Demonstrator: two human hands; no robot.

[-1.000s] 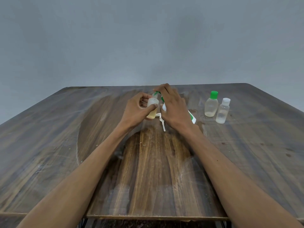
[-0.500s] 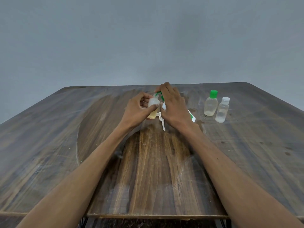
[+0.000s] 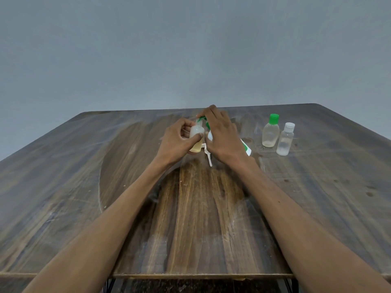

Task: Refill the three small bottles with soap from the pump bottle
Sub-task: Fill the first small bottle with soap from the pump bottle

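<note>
Grey wall (image 3: 190, 49) is seen behind a worn wooden table (image 3: 84, 187), on which the work is carried out near the far middle. An uncapped small bottle (image 3: 196, 138), holding a little yellowish soap at its bottom, is gripped by the left hand (image 3: 177, 142), with the thumb across its front and the fingers curled behind. The pump bottle (image 3: 246, 148), white with green trim, is largely hidden by the right hand (image 3: 222, 136), whose fingers are laid over the green pump head (image 3: 202, 119) just above the small bottle's mouth. A white cap piece (image 3: 208, 155) lies on the table below the hands. To the right, well apart, a green-capped bottle (image 3: 271, 132) and a white-capped bottle (image 3: 285, 139) are stood upright, just beside each other.
</note>
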